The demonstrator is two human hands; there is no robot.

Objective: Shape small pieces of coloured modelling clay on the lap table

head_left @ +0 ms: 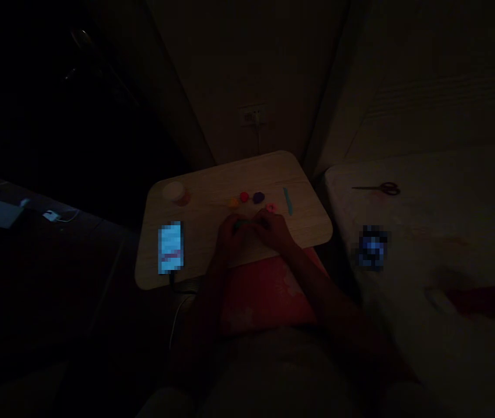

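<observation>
My left hand (230, 235) and my right hand (270, 227) meet near the front edge of the small table. The fingers of both are curled around a small dark-green lump (242, 223), which looks like modelling clay and is mostly hidden. Just beyond them sit an orange lump (233, 202), a red lump (244, 197) and a dark purple lump (258, 198). A pink piece (271, 207) with a dark middle is close to my right fingers. To the right lies a flat light-blue tool (288, 201). The room is very dark, so finger details are faint.
The table (204, 180) has rounded corners. A pale tub (175, 193) stands at its back left, and a lit, blurred-out phone (171, 247) lies at its left. Scissors (380, 188) and another blurred device (373, 248) rest on the pale surface at right. A wall socket (253, 115) holds a plug.
</observation>
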